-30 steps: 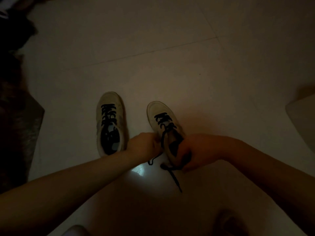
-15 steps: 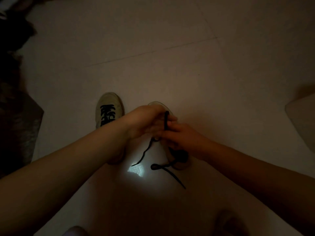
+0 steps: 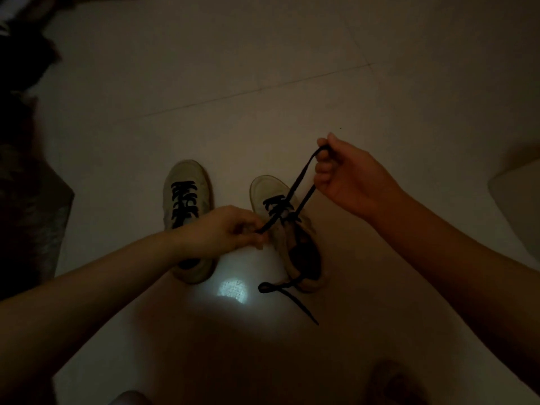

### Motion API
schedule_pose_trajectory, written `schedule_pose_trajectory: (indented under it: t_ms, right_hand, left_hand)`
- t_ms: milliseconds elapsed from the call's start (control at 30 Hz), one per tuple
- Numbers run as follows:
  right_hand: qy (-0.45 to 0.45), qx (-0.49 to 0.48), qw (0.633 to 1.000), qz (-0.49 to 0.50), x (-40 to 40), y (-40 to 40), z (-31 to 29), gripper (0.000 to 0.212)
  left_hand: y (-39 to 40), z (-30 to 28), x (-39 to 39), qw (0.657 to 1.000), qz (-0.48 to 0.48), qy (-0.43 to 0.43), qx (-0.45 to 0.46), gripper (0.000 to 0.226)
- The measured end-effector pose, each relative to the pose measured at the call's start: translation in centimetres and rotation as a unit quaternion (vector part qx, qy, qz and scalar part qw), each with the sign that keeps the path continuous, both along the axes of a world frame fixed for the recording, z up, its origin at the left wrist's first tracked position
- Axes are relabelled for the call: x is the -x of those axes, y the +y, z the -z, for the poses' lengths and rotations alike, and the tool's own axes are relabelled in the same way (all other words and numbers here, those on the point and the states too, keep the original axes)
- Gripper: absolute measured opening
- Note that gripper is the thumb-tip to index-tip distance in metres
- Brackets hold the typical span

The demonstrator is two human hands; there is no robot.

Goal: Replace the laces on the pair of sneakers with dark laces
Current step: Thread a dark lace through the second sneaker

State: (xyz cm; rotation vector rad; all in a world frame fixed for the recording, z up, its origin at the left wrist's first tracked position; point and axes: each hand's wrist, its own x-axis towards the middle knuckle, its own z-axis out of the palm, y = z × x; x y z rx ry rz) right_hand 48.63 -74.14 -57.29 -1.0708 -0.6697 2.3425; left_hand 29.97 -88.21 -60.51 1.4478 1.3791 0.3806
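Observation:
Two pale sneakers stand side by side on a dim tiled floor. The left sneaker (image 3: 187, 194) carries a dark lace through its eyelets. The right sneaker (image 3: 287, 229) is laced dark over its front half. A dark lace (image 3: 302, 182) rises from it as a taut loop. My right hand (image 3: 347, 179) pinches the top of that loop, raised up and to the right of the shoe. My left hand (image 3: 225, 229) pinches the same lace low, just left of the shoe's tongue. The lace's other end (image 3: 287, 293) trails loose on the floor behind the heel.
A dark rug or cloth (image 3: 32, 217) lies along the left edge. A pale object (image 3: 517, 200) juts in at the right edge. A bright patch of reflected light (image 3: 232, 289) sits on the floor between the shoes' heels.
My right hand has risen up and to the right, drawing the lace out into a long taut loop. My left hand dropped back to the shoe's left side, uncovering both sneakers.

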Motion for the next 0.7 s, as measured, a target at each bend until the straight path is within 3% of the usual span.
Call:
schedule_pose_trajectory:
  t_ms: [200,267,333,400,467,533,700]
  right_hand:
    - [-0.007,0.026,0.999,0.047,0.0,0.5,0.7,0.022]
    - [-0.037,0.018,0.999,0.016,0.1,0.0,1.3,0.020]
    - [-0.078,0.000,0.997,-0.028,0.2,-0.9,2.0,0.019]
    - [-0.111,-0.016,0.992,-0.065,0.3,-1.6,2.5,0.020]
    - [-0.123,-0.020,0.987,-0.099,0.4,-1.9,2.4,0.020]
    - [-0.120,-0.027,0.984,-0.128,0.5,-1.8,2.2,0.019]
    - [-0.101,-0.031,0.987,-0.120,0.8,-1.4,1.6,0.017]
  left_hand:
    - [-1.0,2.0,-0.9,0.991,0.090,0.103,0.013,0.019]
    - [-1.2,2.3,-1.6,0.999,0.013,0.047,0.019,0.017]
    - [-1.2,2.8,-2.3,0.991,-0.129,-0.019,0.016,0.012]
    - [-0.8,3.6,-2.6,0.967,-0.253,-0.004,-0.027,0.014]
    - [0.2,3.7,-2.8,0.949,-0.311,0.012,-0.039,0.031]
    - [1.0,3.7,-2.9,0.958,-0.281,0.048,-0.032,0.042]
    - [0.6,5.1,-3.9,0.963,-0.226,0.132,0.055,0.018]
